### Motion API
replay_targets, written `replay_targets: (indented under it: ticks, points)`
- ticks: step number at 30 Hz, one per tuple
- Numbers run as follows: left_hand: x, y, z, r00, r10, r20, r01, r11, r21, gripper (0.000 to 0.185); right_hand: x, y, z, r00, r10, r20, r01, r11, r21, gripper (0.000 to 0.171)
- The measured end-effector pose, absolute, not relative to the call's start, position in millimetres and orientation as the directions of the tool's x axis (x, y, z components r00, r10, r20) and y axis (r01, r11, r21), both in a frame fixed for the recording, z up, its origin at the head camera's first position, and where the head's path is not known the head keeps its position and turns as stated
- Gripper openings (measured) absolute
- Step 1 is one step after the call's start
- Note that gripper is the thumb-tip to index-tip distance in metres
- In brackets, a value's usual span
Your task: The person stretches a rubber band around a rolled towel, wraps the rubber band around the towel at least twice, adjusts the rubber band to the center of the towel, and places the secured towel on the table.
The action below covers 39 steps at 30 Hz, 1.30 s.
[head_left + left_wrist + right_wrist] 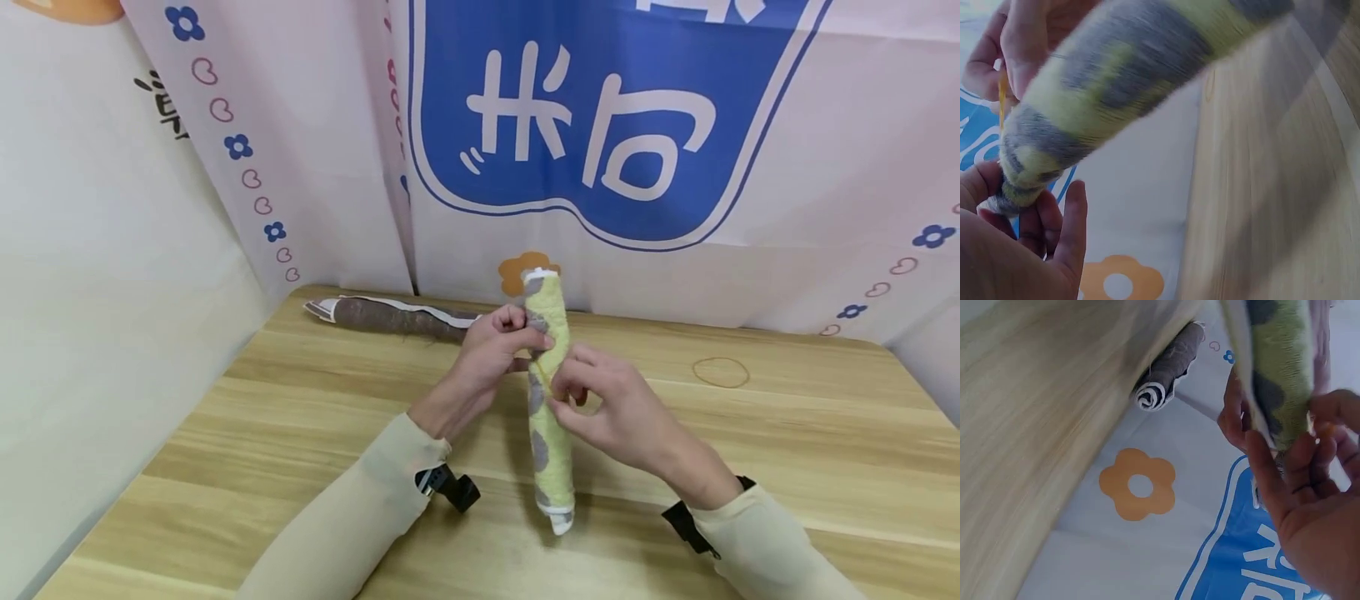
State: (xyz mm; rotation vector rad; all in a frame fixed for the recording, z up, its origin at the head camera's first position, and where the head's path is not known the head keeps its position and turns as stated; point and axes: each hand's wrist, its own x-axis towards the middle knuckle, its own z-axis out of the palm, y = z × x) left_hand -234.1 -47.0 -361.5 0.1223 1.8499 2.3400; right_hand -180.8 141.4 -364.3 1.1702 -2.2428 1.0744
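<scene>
A yellow towel with grey spots (553, 450), rolled into a long tube, is held up over the table. My left hand (491, 350) grips the roll above its middle, thumb across the front; in the left wrist view its fingers curl about the cloth. On the other side, my right hand (611, 404) pinches a yellow rubber band (1002, 100), which stretches taut from the roll to the fingertips. White edging shows at both ends of the roll, and a small white tip hangs out of the lower one.
Behind the left hand, a brown rolled towel (397, 318) with white edging lies along the table's back edge. Another rubber band (720, 372) rests on the wooden table (300, 433) at the right. A printed cloth (330, 167) hangs behind the table.
</scene>
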Motion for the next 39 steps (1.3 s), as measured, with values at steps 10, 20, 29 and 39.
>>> replay_targets:
  ticks: [10,20,29,39]
  points:
    - [-226.5,-40.4,-367.2,-0.913,0.162,0.375,0.385,0.037,0.922,0.035,-173.0,134.2,-352.3,-0.962,-0.136,0.239,-0.274,0.522,-0.808,0.022]
    - [-224.5,-33.8,-363.6,-0.918,0.141,0.370,0.379,0.042,0.924,0.033,-170.4,130.7,-363.1,-0.750,-0.302,0.589,-0.646,0.531,-0.549,0.028]
    - [-241.7,-47.2,-371.1,-0.885,0.453,0.110,-0.052,-0.332,0.942,0.053,-184.1,152.1,-361.9,-0.918,-0.185,0.350,-0.388,0.247,-0.888,0.018]
    - [-242.8,-60.9,-369.8,-0.880,0.437,0.185,0.085,-0.238,0.967,0.034,-188.4,153.8,-356.8,-0.930,-0.300,0.214,-0.303,0.292,-0.907,0.021]
